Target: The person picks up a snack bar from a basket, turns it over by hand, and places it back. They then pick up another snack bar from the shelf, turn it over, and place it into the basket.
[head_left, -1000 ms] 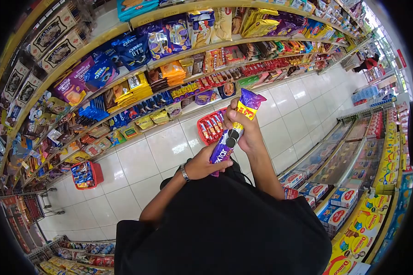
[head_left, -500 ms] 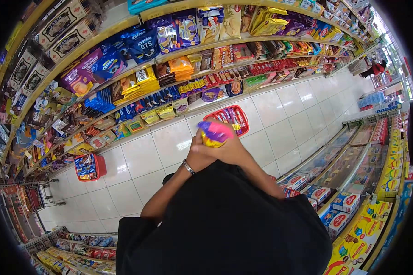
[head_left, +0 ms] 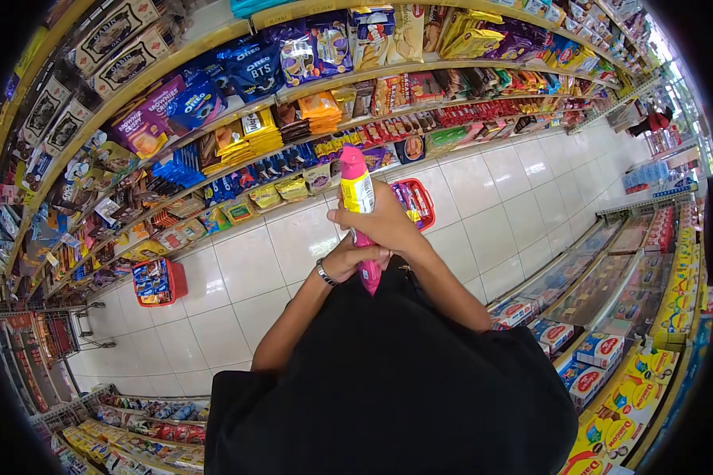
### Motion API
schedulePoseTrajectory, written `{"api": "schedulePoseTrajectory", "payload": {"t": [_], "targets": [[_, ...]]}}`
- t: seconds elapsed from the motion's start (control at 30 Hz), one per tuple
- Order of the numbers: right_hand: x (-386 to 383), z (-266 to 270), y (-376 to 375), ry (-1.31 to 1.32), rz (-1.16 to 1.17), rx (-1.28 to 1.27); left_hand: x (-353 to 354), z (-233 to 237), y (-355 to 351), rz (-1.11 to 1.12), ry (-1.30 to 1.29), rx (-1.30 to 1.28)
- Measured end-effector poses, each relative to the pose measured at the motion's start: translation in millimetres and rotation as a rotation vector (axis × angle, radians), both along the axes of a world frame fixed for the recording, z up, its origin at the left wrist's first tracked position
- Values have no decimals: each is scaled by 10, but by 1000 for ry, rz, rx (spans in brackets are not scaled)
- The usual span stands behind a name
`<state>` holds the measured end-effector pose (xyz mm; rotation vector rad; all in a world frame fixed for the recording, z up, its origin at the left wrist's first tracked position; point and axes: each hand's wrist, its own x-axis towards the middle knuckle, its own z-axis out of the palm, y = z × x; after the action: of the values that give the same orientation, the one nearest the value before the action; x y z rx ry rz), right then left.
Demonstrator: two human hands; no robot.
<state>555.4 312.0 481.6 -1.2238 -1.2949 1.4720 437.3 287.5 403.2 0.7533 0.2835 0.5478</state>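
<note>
A long pink and yellow snack packet (head_left: 360, 194) is held lengthwise in front of my chest, its pink end towards the shelves. My right hand (head_left: 390, 219) wraps around the middle of it, thumb across the front. Lower down, my left hand (head_left: 345, 260), with a metal watch band at the wrist, closes on the packet near its bottom end, just under the right hand. Part of the wrapper is hidden by the fingers. Beyond my right hand, a red basket (head_left: 428, 207) with purple packets stands on the floor, partly covered.
A second red basket (head_left: 177, 279) holding blue packets sits on the tiled floor (head_left: 218, 273) to the left. Curved snack shelves (head_left: 309, 93) run along the far side. Shelves with milk boxes (head_left: 596, 348) stand at the right. A trolley (head_left: 87, 324) is at the far left.
The packet has turned from a foreshortened view to lengthwise, showing its pink ends and yellow label. My left hand has slid lower on it, and my right hand has shifted slightly.
</note>
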Motion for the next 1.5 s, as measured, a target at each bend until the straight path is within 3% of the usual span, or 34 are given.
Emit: {"api": "schedulePoseTrajectory", "payload": {"t": [0.03, 0.1, 0.17, 0.27, 0.33, 0.5, 0.6, 0.67, 0.7, 0.77, 0.8, 0.9, 0.93, 1.13, 1.27, 1.33, 1.5], "targets": [[4, -16, 2, 0, 2, -1, 14, 72, -20, 145, 166, 10], [34, -94, 23, -158, -89, 214, -14, -10, 5, 191, 265, 122], [101, -135, 23, -176, -94, 253, -33, -56, 9, 233, 361, 235], [169, -181, -15, 83, -23, 120, -61, 5, -33, 177, 234, 19], [175, -209, -33, 175, -25, 89, -134, -41, -39, 57, -128, -234], [250, -120, -70, 278, -33, -57, -209, -24, 26, -15, -217, -335], [241, -189, -64, 394, -79, 4, -203, -69, 69, -104, -365, -335], [292, -141, -92, 354, -82, -9, -181, 53, 22, 139, -61, -400], [316, -122, -95, 314, -87, -23, -191, 51, 32, 142, -62, -398], [361, -204, -78, 309, -115, -9, -211, 42, 50, 212, 223, -59], [401, -243, -70, 223, -141, 59, -203, 81, 48, 212, 220, -58], [446, -282, -78, 130, -183, 159, -231, 216, -16, 515, 418, 460], [441, -275, -87, 141, -207, 119, -249, 178, 0, 506, 447, 509], [414, -291, -95, 185, -265, 96, -258, 164, -43, 455, 387, 317], [446, -225, -114, 181, -194, 42, -303, 106, -52, 438, 493, 401], [418, -120, -123, 235, -183, -73, -285, 7, -67, 465, 471, 250], [458, -185, -99, 192, -155, -55, -268, -7, -76, 494, 462, 256]]}}
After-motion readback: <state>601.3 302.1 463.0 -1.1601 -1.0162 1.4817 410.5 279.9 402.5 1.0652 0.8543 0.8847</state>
